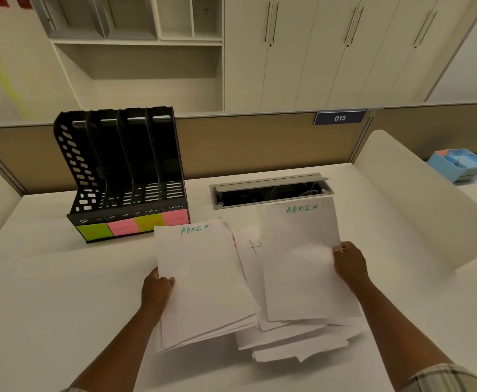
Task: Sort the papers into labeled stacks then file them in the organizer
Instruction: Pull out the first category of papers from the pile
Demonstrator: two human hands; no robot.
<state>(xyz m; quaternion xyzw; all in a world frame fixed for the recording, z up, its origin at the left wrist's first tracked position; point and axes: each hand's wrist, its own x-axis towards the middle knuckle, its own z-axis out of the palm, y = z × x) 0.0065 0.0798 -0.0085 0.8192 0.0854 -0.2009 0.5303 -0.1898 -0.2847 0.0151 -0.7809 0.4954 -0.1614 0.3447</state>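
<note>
Two hands work on the white desk: the left hand grips a paper stack headed ADMIN, the right hand pinches a single ADMIN sheet above loose papers. Behind-left stands the black organizer.

I see a white surface backed by a tan partition panel carrying a blue plate marked 015. A cable hatch stands open ahead of the hands. Beyond the partition, cream cabinets with dark handles and open shelving fill the wall. Far right, a blue desk tray sits on the neighbouring desk
</note>
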